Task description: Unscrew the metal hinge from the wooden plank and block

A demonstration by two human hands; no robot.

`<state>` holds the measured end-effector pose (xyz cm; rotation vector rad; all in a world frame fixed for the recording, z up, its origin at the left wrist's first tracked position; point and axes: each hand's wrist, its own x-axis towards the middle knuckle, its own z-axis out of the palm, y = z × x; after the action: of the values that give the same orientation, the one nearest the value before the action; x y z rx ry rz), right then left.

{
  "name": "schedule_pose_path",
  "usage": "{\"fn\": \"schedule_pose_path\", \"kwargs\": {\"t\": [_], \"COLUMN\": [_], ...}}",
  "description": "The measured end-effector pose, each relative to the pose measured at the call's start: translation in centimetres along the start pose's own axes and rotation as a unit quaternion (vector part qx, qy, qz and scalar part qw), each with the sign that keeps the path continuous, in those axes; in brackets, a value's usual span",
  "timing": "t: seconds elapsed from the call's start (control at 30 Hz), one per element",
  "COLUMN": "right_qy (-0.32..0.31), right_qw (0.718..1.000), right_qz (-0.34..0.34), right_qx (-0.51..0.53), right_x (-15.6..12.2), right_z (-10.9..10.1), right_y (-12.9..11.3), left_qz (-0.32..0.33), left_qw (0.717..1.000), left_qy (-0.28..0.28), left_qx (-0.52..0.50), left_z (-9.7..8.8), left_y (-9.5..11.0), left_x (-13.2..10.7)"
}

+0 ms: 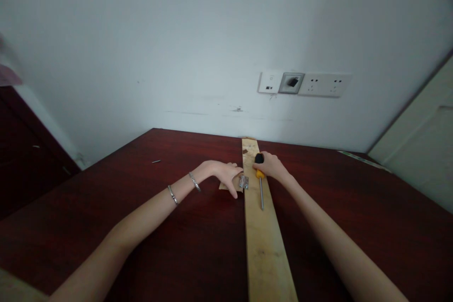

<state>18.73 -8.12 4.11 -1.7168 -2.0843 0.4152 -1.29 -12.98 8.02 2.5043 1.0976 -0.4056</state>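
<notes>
Right hand (272,166) clasps the screwdriver (260,174) by its handle, shaft pointing away from the surface's (191,250) far edge; left hand (223,173), thumb spread wide, covers a small board (224,187).

The screwdriver (260,174) is black and yellow with a grey shaft (262,196). The board (265,245) is pale yellow with brown blotching, the small piece (228,188) tan, the hinge (247,182) silver. The table (198,255) is dark red with blackish streaking, the wall (159,47) greyish white, the bracelets (172,195) silver.
</notes>
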Motion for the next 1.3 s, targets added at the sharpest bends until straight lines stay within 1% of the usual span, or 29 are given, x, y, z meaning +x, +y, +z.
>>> {"fn": "schedule_pose_path", "kwargs": {"t": [0.13,0.23,0.27,0.3,0.33,0.4,0.47,0.53,0.6,0.67,0.83,0.9,1.03,1.3], "right_qy": [0.014,0.034,0.04,0.046,0.054,0.08,0.133,0.186,0.212,0.221,0.239,0.235,0.213,0.199], "right_qw": [0.998,0.993,0.988,0.981,0.967,0.93,0.903,0.889,0.881,0.875,0.849,0.844,0.841,0.856], "right_qz": [0.008,0.011,0.006,-0.002,-0.016,-0.059,-0.106,-0.147,-0.182,-0.207,-0.246,-0.254,-0.27,-0.284], "right_qx": [0.062,0.116,0.149,0.191,0.248,0.353,0.394,0.392,0.381,0.377,0.402,0.41,0.417,0.384], "right_x": [0.0,0.0,-0.1,-0.3,-0.5,-1.2,-2.2,-3.1,-4.0,-4.6,-5.2,-5.3,-5.3,-5.2], "right_z": [-1.0,-2.5,-3.2,-3.9,-4.6,-5.9,-6.8,-7.3,-7.5,-7.3,-6.4,-6.1,-5.5,-5.0], "right_y": [0.3,0.2,0.0,-0.2,-0.4,-1.0,-1.7,-2.4,-3.1,-3.7,-4.7,-4.8,-4.9,-4.8], "left_qz": [-0.006,-0.004,-0.002,0.001,0.004,0.008,0.007,0.006,0.008,0.008,-0.001,-0.003,-0.001,-0.013], "left_qw": [0.999,0.999,0.999,0.999,0.999,0.998,0.998,0.998,0.998,0.998,0.998,0.998,0.998,0.999], "left_qy": [-0.001,0.01,0.015,0.021,0.026,0.031,0.03,0.028,0.03,0.035,0.038,0.04,0.042,0.031], "left_qx": [0.031,0.036,0.038,0.04,0.042,0.045,0.049,0.055,0.059,0.058,0.046,0.047,0.045,0.03], "left_z": [0.0,0.2,0.3,0.4,0.5,0.6,0.6,0.6,0.6,0.7,0.9,0.9,0.8,0.5], "left_y": [0.3,0.1,0.0,-0.1,-0.2,-0.3,-0.3,-0.3,-0.4,-0.5,-0.6,-0.6,-0.5,0.0], "left_x": [0.0,-0.2,-0.3,-0.3,-0.3,-0.2,-0.1,-0.1,0.0,0.0,0.1,0.1,0.0,-0.4]}}
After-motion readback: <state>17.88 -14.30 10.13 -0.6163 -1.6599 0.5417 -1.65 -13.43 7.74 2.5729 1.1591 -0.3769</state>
